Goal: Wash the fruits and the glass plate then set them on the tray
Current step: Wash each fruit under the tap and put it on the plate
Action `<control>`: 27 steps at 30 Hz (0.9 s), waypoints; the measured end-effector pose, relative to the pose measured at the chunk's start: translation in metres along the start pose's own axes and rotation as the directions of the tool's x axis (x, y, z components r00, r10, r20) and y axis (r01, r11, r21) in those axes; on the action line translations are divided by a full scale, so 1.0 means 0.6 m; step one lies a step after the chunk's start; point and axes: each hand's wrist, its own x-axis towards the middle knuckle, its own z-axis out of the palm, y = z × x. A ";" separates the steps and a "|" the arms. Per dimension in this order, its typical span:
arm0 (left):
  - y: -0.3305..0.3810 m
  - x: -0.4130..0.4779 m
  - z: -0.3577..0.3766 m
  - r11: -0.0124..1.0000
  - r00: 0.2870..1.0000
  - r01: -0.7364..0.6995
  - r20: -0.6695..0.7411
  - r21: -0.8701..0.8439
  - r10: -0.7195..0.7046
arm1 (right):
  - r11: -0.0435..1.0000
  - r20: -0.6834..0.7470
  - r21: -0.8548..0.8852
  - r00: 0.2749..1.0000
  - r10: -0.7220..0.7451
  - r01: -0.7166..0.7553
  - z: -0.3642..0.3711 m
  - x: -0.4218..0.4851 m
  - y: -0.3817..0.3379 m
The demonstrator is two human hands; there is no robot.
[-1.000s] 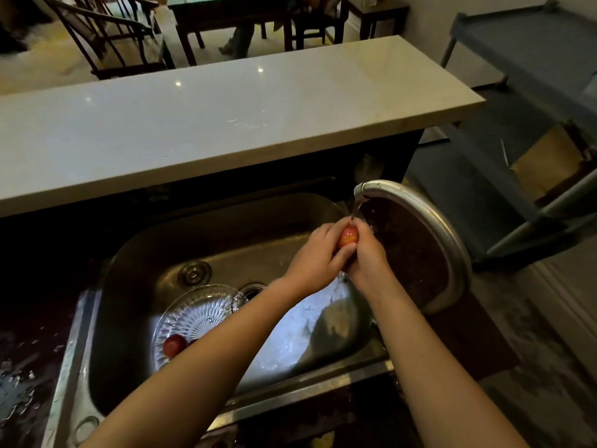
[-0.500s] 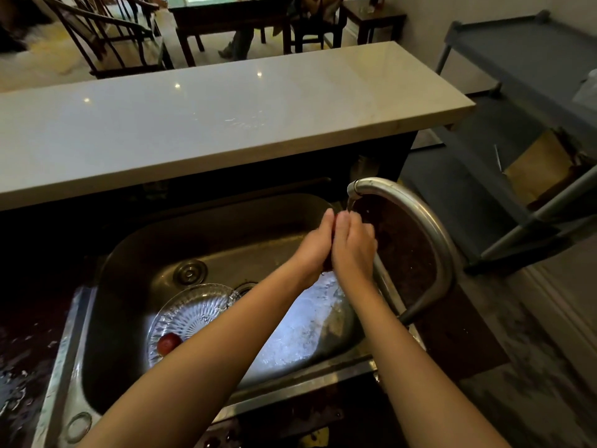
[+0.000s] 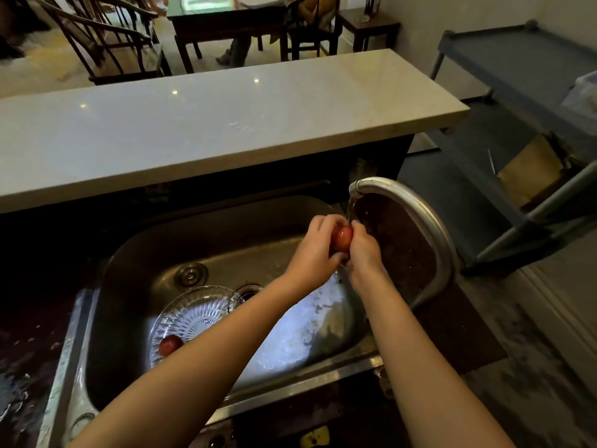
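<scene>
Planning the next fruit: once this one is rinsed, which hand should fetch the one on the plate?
Probably the left hand: the fruit on the plate lies on its side of the sink.

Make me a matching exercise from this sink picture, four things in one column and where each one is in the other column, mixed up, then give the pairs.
Things
1. Red fruit being rinsed
2. Second red fruit
3. Clear ribbed glass plate
4. Curved metal faucet

Places
A. Lying in the steel sink basin
B. Arching over the sink's right side
C. Between left hand and right hand
D. On the glass plate

Pairs: 1-C, 2-D, 3-A, 4-B
</scene>
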 end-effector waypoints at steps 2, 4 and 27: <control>-0.004 -0.002 -0.003 0.999 0.999 -0.032 0.021 0.030 0.032 | 0.960 -0.044 -0.271 0.995 -0.086 0.071 0.004 -0.004 0.001; -0.008 0.001 -0.011 0.999 0.998 -0.030 0.057 0.043 0.028 | 0.853 -0.041 -0.495 0.976 -0.213 0.165 0.005 -0.012 0.003; -0.005 0.054 -0.044 0.934 0.983 0.005 0.170 0.358 -0.071 | 0.986 -0.038 -0.165 0.999 -0.007 0.000 0.002 0.015 0.021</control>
